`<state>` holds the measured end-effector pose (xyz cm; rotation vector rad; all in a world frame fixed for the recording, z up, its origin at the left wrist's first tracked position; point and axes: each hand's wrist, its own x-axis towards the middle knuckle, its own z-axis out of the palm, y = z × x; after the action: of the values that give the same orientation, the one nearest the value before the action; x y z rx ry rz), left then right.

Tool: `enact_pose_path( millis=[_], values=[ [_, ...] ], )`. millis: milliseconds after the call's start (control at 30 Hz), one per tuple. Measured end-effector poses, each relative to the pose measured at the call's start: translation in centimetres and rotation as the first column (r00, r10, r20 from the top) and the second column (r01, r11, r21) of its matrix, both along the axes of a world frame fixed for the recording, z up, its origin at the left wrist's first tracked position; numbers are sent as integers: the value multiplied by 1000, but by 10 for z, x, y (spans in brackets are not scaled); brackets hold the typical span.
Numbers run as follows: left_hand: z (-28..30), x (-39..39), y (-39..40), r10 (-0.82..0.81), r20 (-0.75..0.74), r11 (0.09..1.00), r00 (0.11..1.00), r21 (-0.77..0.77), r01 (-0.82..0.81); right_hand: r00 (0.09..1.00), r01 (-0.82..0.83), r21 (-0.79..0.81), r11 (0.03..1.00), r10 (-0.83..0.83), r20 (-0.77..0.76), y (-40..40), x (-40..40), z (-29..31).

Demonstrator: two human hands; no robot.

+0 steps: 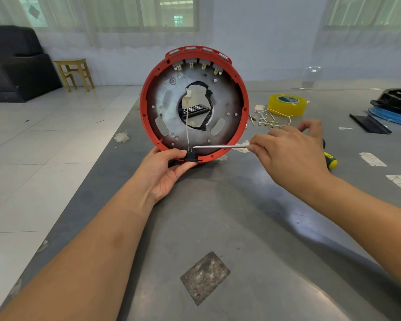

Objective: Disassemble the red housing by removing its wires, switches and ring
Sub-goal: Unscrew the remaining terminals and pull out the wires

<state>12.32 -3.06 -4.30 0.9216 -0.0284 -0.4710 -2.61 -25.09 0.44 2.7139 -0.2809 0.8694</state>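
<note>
Grey metal tabletop (252,228) fills most of my view, scuffed and patched with bits of old tape. On it, standing on edge with its open side toward me, I see the red housing (148,89), a round shell with a silvery inner plate (169,98) that has a central hole ragged with black tape. My left hand (169,167) holds the housing at its lower rim, thumb and fingers curled around a small black switch (191,156) seated in that rim; a thin pale wire (187,126) runs up from the switch terminals toward the central hole. My right hand (292,149) is closed on a screwdriver (220,146), whose bright shaft reaches left so its tip sits at the switch terminals; a green and yellow handle end shows just behind the hand. Along the housing's top edge I count four more switches (197,64) with brass tabs. Right of the housing, on the table, lie a roll of yellow tape (287,104), a loose tangle of removed wires (271,120) beside it, and farther off a black and blue part (394,107). Beyond the table are a wooden stool (74,72) and a dark sofa (14,63).
</note>
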Motion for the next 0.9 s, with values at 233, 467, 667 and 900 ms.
enact_pose_path(
  millis=[233,467,667,900],
  values=[
    [-5,3,0,6,20,1000,1000,-30,-5,998,54,-143,988,-47,51,2,-8,20],
    [-6,3,-1,45,38,998,998,-40,-43,994,60,-285,957,-85,-74,17,-15,34],
    [-5,1,-1,33,70,999,997,-28,-31,993,34,-342,939,-69,-91,34,-15,46],
    [-4,-3,-2,18,100,999,995,-53,-12,988,44,-303,952,-87,-131,54,-18,53]
  ],
)
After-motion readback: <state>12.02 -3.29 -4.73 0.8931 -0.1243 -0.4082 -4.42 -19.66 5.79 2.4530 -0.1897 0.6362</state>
